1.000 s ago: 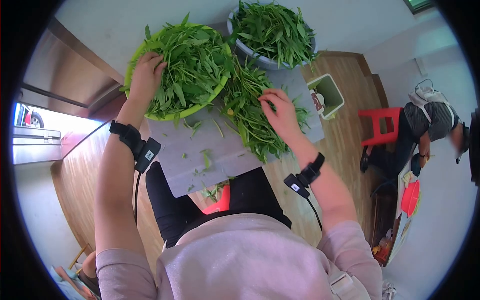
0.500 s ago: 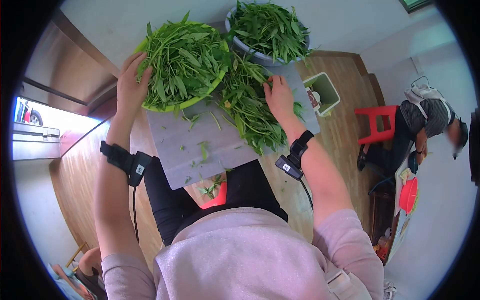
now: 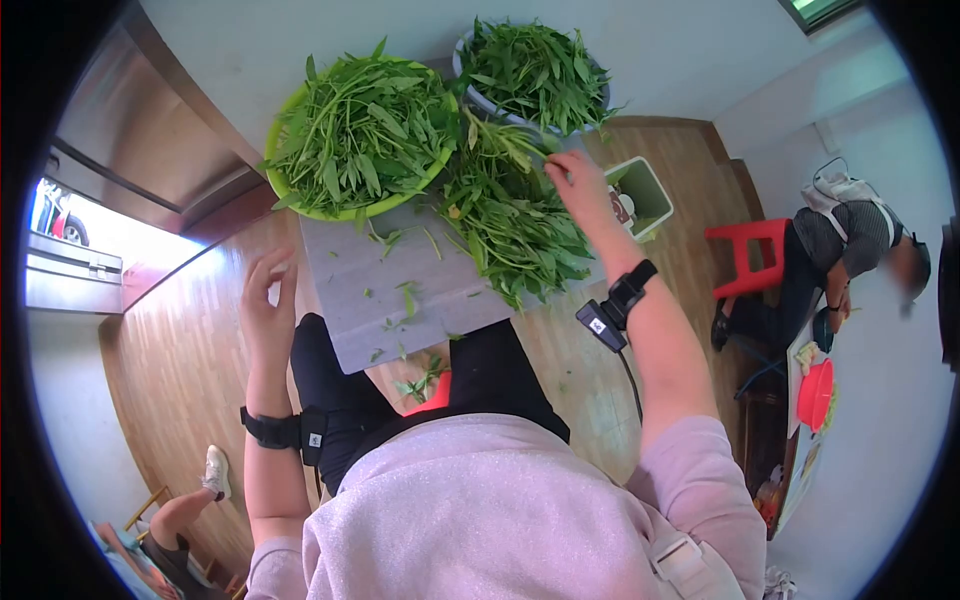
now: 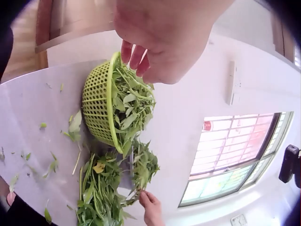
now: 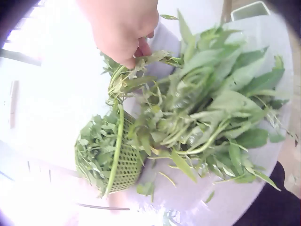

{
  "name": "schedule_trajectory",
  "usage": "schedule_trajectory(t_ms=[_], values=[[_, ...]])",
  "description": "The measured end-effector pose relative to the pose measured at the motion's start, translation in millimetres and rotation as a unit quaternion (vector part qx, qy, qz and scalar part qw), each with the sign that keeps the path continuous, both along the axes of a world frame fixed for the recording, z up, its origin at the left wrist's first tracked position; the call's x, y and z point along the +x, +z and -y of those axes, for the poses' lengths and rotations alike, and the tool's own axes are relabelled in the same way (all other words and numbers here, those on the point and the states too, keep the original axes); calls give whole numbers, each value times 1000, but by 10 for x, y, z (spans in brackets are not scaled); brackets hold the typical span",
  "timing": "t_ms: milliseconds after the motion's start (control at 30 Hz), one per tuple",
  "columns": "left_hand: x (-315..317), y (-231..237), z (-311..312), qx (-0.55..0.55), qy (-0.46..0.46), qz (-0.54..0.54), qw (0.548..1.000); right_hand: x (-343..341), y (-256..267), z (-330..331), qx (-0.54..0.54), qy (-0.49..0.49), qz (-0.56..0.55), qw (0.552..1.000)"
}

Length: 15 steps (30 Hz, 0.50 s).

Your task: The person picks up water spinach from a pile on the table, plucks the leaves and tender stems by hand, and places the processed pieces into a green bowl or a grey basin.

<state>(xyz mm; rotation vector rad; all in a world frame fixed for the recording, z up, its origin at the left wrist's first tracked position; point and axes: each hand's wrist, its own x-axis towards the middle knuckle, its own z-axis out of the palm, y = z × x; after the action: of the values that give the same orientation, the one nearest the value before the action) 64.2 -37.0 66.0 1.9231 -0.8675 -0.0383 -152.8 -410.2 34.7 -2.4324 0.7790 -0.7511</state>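
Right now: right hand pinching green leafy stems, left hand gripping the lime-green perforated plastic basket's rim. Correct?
No: the left hand grips nothing; the head view shows it apart from the lime-green perforated plastic basket. The right hand is indeed pinching green leafy stems.

From here, the basket [image 4: 97,101] looks perforated plastic, the tabletop [image 3: 340,310] smooth and matt, the shirt [image 3: 480,500] faintly glittery cloth.

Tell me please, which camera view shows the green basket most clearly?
The left wrist view: it shows the basket from the side, with much of its holed wall and rim. The head view looks down on its rim and the leafy greens heaped inside. The right wrist view shows its rim but less wall.
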Motion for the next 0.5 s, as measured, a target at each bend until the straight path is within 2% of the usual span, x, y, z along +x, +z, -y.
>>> schedule_trajectory(t_ms=[67,133,200,300,367,500], values=[[-68,-66,-93,-18,-6,-73,997,-98,265,35,-39,15,5,999],[-131,-76,-90,-23,-14,-82,996,-168,493,27,9,43,39,998],[-210,-48,-67,-26,-19,-92,995,-199,734,-41,9,61,31,998],[-299,115,102,-24,-50,-73,996,-178,924,-212,15,91,16,996],[-380,325,239,-46,-107,-23,993,-112,994,-387,23,110,9,994],[-516,518,473,-82,-152,84,981,80,959,-769,-15,211,-43,976]])
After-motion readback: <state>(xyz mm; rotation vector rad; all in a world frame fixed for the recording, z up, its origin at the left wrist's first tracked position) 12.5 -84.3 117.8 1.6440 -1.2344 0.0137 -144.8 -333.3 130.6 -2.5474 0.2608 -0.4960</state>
